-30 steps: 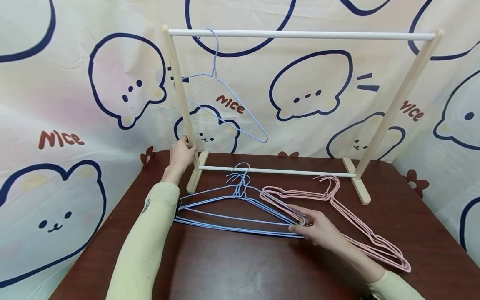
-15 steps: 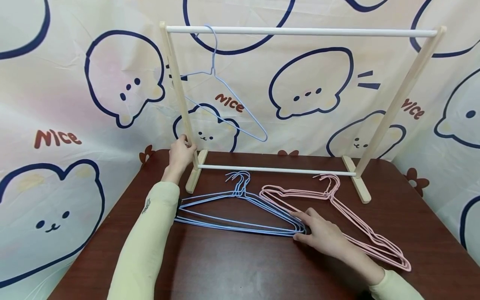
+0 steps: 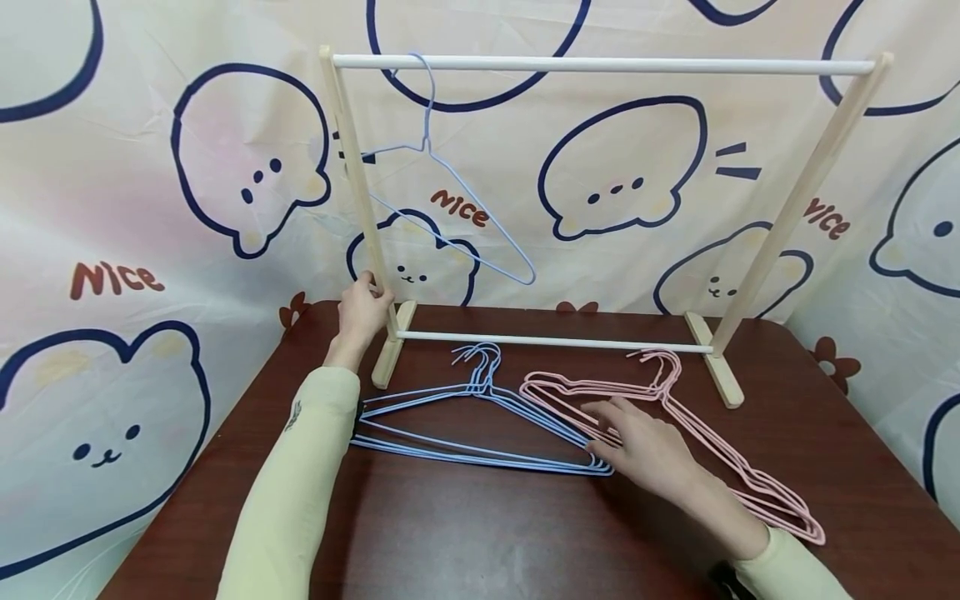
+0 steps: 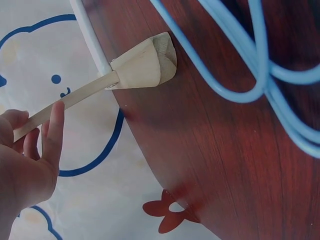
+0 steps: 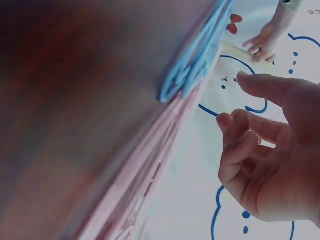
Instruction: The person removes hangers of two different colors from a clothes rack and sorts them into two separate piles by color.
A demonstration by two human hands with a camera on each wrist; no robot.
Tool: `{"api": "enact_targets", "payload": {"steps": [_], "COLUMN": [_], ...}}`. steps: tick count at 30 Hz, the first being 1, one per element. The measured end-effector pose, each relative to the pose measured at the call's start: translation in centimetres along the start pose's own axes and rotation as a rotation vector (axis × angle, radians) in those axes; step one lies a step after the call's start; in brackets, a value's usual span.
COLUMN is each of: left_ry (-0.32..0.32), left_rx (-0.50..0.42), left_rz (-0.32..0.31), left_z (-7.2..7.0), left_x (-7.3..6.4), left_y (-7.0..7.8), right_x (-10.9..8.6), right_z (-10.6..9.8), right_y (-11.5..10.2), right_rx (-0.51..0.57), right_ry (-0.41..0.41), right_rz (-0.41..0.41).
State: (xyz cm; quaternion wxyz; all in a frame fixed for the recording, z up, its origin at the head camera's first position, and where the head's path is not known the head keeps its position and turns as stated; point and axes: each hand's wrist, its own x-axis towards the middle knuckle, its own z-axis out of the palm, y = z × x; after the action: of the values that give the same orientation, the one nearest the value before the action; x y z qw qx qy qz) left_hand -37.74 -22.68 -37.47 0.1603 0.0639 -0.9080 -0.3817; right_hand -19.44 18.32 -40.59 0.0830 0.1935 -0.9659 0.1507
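My left hand (image 3: 362, 313) holds the left wooden post (image 3: 362, 192) of a hanging rack, low down near its foot. The left wrist view shows the post (image 4: 82, 95) between thumb and fingers. My right hand (image 3: 649, 444) is over the right corner of a stack of blue wire hangers (image 3: 480, 388), which lies flat on the table. In the right wrist view that hand (image 5: 275, 155) has loosely bent fingers, thumb apart, and holds nothing. Beside the blue stack lie pink hangers (image 3: 660, 393), partly hidden by my right hand. One blue hanger (image 3: 427, 146) hangs at the left of the top rod (image 3: 615, 65).
The rack stands at the back of the brown table (image 3: 450, 533), on a left wooden foot (image 3: 393, 346) and a right one (image 3: 714, 360). A white lower rod (image 3: 555, 339) runs just behind the hanger hooks. Behind is a printed curtain (image 3: 225, 333).
My right hand has lowered the raised blue hanger onto the stack, let go of its corner and lifted slightly. The blue hooks now lie together. My left hand stays on the post.
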Motion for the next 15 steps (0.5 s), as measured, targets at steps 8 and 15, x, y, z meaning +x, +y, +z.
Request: {"api": "enact_targets", "payload": {"steps": [8, 15], "left_ry": [0.026, 0.027], "left_rx": [-0.033, -0.047], "left_rz": [0.017, -0.002], "left_z": [0.2, 0.0], "left_x": [-0.2, -0.1], "left_y": [-0.3, -0.3], "right_x": [2.6, 4.5], "right_z": [-1.8, -2.5], "right_y": [0.0, -0.7], "right_rx": [-0.014, -0.006], "right_ry": [0.218, 0.361], "right_rz": [-0.108, -0.146]}}
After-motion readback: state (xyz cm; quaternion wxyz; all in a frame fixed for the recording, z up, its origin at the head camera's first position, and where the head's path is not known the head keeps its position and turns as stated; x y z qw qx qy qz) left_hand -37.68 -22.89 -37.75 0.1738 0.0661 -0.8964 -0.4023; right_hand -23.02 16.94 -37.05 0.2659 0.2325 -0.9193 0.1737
